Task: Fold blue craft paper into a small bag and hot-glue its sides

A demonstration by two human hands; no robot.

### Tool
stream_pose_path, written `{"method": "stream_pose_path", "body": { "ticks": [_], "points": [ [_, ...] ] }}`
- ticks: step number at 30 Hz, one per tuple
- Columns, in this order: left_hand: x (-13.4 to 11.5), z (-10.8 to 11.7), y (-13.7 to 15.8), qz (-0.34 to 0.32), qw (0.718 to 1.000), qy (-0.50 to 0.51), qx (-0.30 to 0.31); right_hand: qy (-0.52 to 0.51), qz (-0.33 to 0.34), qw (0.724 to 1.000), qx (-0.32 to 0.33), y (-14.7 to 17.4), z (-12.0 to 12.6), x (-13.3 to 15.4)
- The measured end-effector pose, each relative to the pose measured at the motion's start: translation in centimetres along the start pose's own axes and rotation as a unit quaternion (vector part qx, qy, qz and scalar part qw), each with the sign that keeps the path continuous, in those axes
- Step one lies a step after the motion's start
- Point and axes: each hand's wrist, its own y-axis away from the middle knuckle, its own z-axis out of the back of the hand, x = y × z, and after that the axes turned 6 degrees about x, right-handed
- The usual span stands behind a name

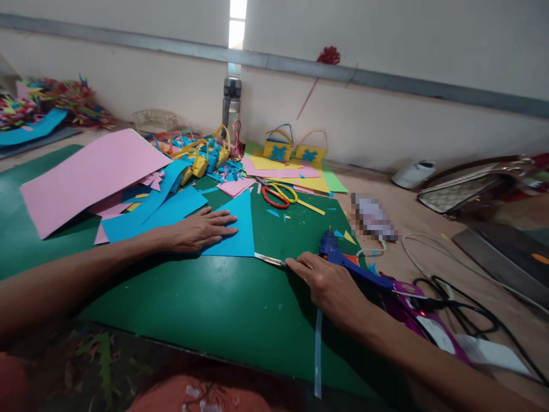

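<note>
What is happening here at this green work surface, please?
A person's left hand lies flat on blue paper. The right hand holds a slim, knife-like tool, its tip at the paper's near right corner. Farther back lie scissors; a blue glue gun is just past the right hand.

Green mat [206, 309] (glossy) beneath blue paper [241, 223], scissors [286, 201].

Blue paper [238, 232] is pressed flat by the left hand [201, 230], and a slim cutter [270, 260] is gripped in the right hand [328, 280], tip right at the paper's corner!
</note>
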Motion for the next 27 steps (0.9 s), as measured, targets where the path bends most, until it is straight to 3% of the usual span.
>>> {"method": "stream_pose_path", "body": {
  "ticks": [27],
  "points": [
    [-0.99,-0.17,-0.22,0.015,1.000,-0.024,-0.011,-0.039,0.013,0.999,0.002,-0.36,0.21,0.30]
  ]
}}
